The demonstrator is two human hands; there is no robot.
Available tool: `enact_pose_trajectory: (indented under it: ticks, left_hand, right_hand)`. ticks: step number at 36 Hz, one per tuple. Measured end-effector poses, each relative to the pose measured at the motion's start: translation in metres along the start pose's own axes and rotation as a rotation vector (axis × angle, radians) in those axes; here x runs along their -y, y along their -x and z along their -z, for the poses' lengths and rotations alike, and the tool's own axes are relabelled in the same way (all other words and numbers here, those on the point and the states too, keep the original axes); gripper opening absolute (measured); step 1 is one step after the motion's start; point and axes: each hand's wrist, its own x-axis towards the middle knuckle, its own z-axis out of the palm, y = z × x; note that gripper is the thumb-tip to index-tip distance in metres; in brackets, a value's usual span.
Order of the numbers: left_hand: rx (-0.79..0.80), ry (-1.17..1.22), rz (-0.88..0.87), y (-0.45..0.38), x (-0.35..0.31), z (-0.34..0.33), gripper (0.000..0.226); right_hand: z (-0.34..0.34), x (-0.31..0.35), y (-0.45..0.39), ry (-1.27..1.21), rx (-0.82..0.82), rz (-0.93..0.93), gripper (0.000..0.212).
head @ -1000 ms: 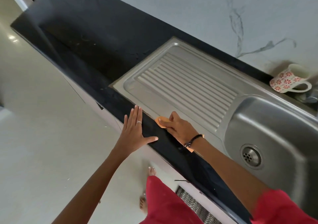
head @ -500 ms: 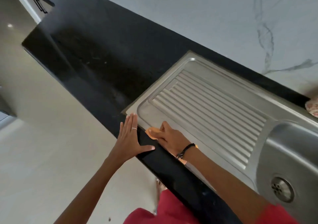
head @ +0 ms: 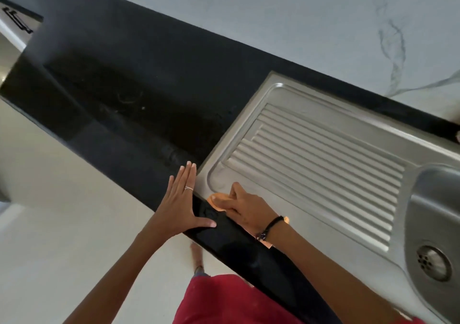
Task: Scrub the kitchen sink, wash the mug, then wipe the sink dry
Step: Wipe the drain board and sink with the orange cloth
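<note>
The steel sink [head: 311,114] has a ribbed drainboard and a bowl at the right with a round drain [head: 431,262]. My right hand [head: 245,207] presses an orange cloth [head: 217,200] flat on the drainboard's near left corner; most of the cloth is hidden under the hand and wrist. My left hand [head: 180,202] lies flat with straight fingers on the black counter's front edge, just left of the sink rim. The mug is out of view.
The black countertop [head: 129,79] stretches left of the sink. A white marble-patterned wall [head: 298,19] runs behind it. A cabinet with a dark handle [head: 17,21] sits at the far left. Pale floor lies below the counter edge.
The view has swung left, so the mug left the frame and the bowl is cut off. My right hand slid the cloth left along the drainboard's near edge to its corner. The left hand stayed on the counter edge.
</note>
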Motion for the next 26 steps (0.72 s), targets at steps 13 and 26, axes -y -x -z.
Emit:
enact_pose_trajectory:
  ticks: [13,26]
  left_hand:
    - [0.12,-0.005,-0.288,-0.06,0.04,0.051,0.134]
    - [0.208,-0.071,-0.478,-0.099,0.056,0.065,0.133]
  right_hand:
    - [-0.009,0.047,-0.05,-0.005,-0.145,-0.222,0.068]
    - [-0.006,0.062,-0.077,-0.176,-0.272,-0.552,0.044]
